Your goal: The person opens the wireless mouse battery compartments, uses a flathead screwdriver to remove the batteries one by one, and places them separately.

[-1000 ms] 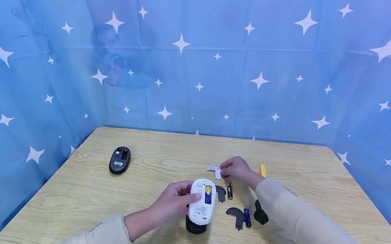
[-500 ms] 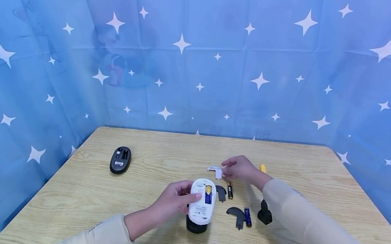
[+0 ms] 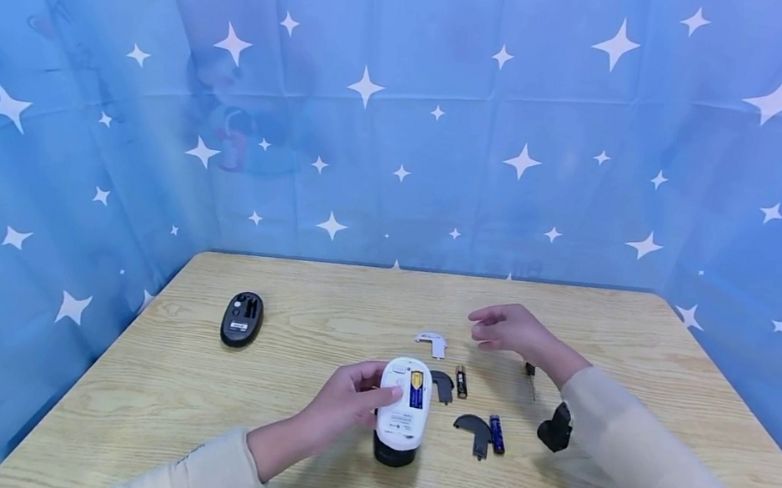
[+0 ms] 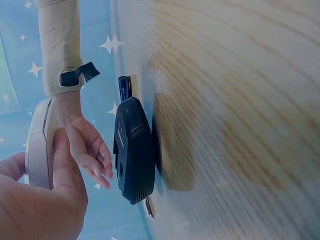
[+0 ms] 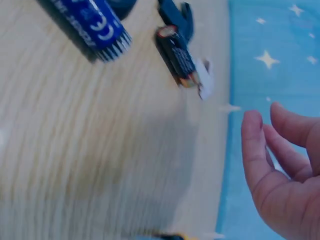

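My left hand point(image 3: 348, 398) grips a white computer mouse point(image 3: 403, 419), its underside facing up and a blue-and-yellow battery point(image 3: 417, 390) in its compartment. Below the held mouse, a black mouse point(image 4: 134, 150) rests on the table, partly hidden in the head view. My right hand point(image 3: 510, 329) hovers over the far right of the table, fingers loosely bent and holding nothing. To its left lies a white battery cover point(image 3: 433, 343). A screwdriver's thin shaft point(image 3: 532, 388) shows beneath the right wrist, which hides its handle.
Two dark battery covers point(image 3: 476, 434), a blue battery point(image 3: 496, 434) and a black battery point(image 3: 461, 382) lie right of the held mouse. Another black mouse point(image 3: 241, 319), compartment exposed, lies at the left. A blue star-patterned curtain point(image 3: 411, 112) hangs behind the wooden table point(image 3: 322, 301).
My right hand has moved right, away from the white battery cover, which stays on the table. Its wrist now covers the screwdriver's yellow handle. The left hand and white mouse have stayed put.
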Motion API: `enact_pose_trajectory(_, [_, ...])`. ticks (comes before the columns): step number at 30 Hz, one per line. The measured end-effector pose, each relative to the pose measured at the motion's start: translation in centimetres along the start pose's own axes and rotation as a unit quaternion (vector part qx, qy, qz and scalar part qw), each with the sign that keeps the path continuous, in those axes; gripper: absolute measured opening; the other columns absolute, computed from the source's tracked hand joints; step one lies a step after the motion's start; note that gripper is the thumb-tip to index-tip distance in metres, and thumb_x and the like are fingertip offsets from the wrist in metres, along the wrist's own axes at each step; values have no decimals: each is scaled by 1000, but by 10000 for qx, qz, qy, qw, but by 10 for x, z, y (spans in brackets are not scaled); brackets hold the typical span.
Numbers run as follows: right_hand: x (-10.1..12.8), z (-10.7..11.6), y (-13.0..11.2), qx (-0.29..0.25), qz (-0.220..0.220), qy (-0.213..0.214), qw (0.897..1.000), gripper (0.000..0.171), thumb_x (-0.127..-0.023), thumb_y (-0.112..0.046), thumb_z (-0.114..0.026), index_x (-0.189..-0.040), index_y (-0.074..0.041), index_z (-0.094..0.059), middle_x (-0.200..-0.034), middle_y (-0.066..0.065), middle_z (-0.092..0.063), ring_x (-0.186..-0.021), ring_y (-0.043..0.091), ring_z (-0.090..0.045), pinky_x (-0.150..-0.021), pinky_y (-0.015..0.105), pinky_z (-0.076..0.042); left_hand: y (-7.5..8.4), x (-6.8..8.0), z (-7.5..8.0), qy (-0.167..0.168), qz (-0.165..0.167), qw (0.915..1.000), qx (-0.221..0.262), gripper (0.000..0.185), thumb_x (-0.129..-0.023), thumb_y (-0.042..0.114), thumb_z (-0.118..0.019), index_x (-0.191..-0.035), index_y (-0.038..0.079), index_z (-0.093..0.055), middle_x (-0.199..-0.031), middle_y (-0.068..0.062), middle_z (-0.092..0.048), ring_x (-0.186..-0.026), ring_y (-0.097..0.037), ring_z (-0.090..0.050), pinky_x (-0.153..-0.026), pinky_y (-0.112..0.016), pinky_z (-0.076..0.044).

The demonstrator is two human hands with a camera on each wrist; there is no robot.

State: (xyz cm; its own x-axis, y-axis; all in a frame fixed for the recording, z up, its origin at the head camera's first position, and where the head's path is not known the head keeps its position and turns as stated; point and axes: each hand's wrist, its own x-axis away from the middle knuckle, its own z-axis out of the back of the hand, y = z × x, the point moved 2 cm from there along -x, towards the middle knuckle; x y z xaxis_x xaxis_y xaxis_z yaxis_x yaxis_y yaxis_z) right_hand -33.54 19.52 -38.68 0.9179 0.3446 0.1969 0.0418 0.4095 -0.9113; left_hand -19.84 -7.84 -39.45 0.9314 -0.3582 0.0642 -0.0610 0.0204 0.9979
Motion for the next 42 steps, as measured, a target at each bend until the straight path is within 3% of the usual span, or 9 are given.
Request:
enact_pose_trajectory(11, [19, 38, 13, -268, 23, 207, 9994, 52, -100, -6, -53, -143, 12, -33, -139, 34, -40, -126, 42, -46, -101, 46, -46, 0, 0, -2, -23, -5, 9999, 148, 42, -91, 16, -68, -128, 0, -59, -103, -9, -63, -90, -18, -62, -71, -31, -59])
enact_pose_trajectory(23, [33, 70, 35, 177, -174, 817, 9963, 53, -101, -15, -53, -141, 14, -34, -140, 35, -38, -124, 43, -47, -100, 47, -46, 0, 0, -3, -72, -83, 9998, 186, 41, -91, 15, -68, -128, -1, -59, -101, -9, -64, -88, -18, -62, -67, -28, -58])
enact_pose_trajectory(27, [33, 73, 42, 368, -401, 886, 9946, 52, -100, -15, -54, -140, 14, -36, -137, 31, -45, -117, 38, -54, -96, 45, -49, 0, 1, -3, -78, -83, 9997, 196, 41, -91, 15, -67, -128, -1, -59, -101, -9, -63, -88, -18, -62, -68, -29, -58])
enact_pose_trajectory(36, [22, 75, 54, -29, -606, 858, 9945, 55, -98, -12, -57, -140, 17, -34, -133, 30, -49, -98, 20, -65, -88, 36, -55, 1, 1, -4, -42, -28, 9999, 135, 40, -91, 15, -68, -127, -1, -60, -102, -9, -64, -89, -19, -63, -70, -32, -59])
enact_pose_trajectory(42, [17, 74, 58, 25, -789, 929, 9925, 56, -98, -15, -59, -138, 17, -36, -116, 20, -61, -83, 15, -66, -78, 32, -57, 1, 1, -4, -35, 13, 9999, 146, 40, -91, 15, -68, -127, -1, -60, -102, -9, -64, -89, -18, -62, -70, -30, -58])
